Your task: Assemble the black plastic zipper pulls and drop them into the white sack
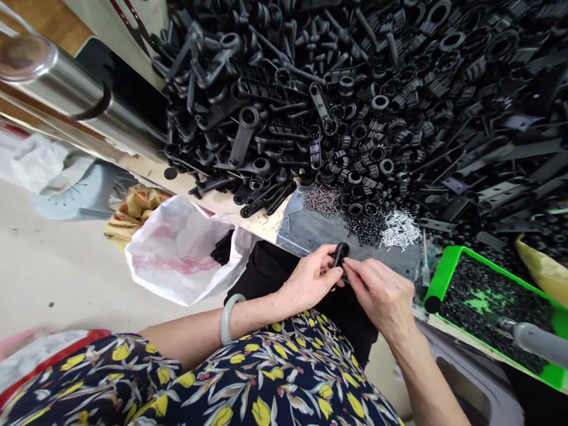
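My left hand (pixel 312 279) is closed around a black plastic crank-like part (pixel 341 253) with a ring-shaped end, held over my lap at the table's front edge. The fingertips of my right hand (pixel 380 290) are pinched together against that part; whatever they hold is too small to make out. Just beyond my hands lie a pile of tiny brownish pieces (pixel 321 200), small black pieces (pixel 366 225) and silvery pins (pixel 400 230). Behind these rise heaps of black lever-shaped parts (pixel 244 137) and ribbed black rings (pixel 372 144).
At the right stands a green tray (pixel 435 282) of small black and green pieces, beside a screwdriver (pixel 425 261) and a grey cylindrical tool (pixel 544 344). A white bag (pixel 173 254) hangs open left of my lap. A steel flask (pixel 69 84) stands at the left.
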### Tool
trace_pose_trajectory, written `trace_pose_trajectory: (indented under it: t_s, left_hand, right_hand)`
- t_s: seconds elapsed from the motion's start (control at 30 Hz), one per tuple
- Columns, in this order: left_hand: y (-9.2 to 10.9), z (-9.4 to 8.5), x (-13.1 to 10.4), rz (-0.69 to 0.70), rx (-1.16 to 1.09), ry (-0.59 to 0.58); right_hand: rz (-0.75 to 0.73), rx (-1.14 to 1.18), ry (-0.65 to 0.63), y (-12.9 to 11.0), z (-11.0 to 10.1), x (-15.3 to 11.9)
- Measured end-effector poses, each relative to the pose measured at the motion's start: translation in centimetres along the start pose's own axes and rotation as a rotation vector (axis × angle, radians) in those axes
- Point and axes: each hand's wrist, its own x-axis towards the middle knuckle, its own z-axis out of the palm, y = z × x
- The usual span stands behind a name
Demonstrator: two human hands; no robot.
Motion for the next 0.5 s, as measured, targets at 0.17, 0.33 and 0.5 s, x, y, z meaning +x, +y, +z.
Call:
trace_pose_trajectory:
  t_s: [0.17,0.33,0.5]
  left_hand:
    - [-0.2,0.0,0.1,-0.003,-0.04,0.003]
    - [-0.5,0.0,0.2,-0.004,-0.048,-0.002]
    - [-0.4,-0.1,0.2,0.008,-0.043,-0.002]
  right_hand:
    - [-0.089,-0.165,-0.013,-0.6,-0.4,0.4]
    - [-0.079,-0.173,0.003,-1.1,0.1,0.1]
    - [-0.033,-0.094,0.009,-1.0,0.7,-0.3]
